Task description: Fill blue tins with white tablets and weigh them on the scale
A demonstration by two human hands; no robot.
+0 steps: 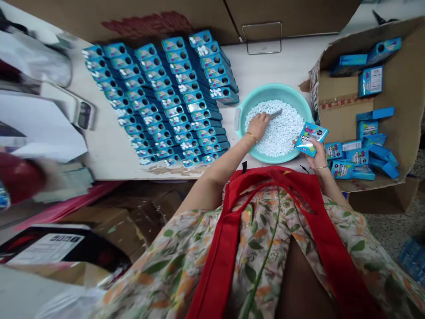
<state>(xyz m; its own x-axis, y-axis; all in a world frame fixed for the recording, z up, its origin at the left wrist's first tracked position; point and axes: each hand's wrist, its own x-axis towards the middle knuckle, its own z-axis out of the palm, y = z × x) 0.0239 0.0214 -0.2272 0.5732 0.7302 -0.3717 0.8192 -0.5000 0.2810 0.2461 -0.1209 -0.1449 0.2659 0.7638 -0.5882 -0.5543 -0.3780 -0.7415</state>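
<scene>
My left hand (258,127) is over the turquoise basin (237,119), its fingers closed on a small grey metal scoop (276,114). The scoop rests at the surface of the small white candies (277,141) heaped in the basin. At the basin's right rim, my right hand (319,155) grips a blue candy box (310,138), its printed face turned upward. Left of the basin stand several rows of blue candy boxes (179,99), most with a dark round hole on top and some with white candies lying on them.
On the right, an open cardboard carton (398,115) holds several more blue boxes. A large brown carton (149,17) with a wire handle (262,39) borders the table's back. A white scale (71,106) and papers (26,124) lie at the left.
</scene>
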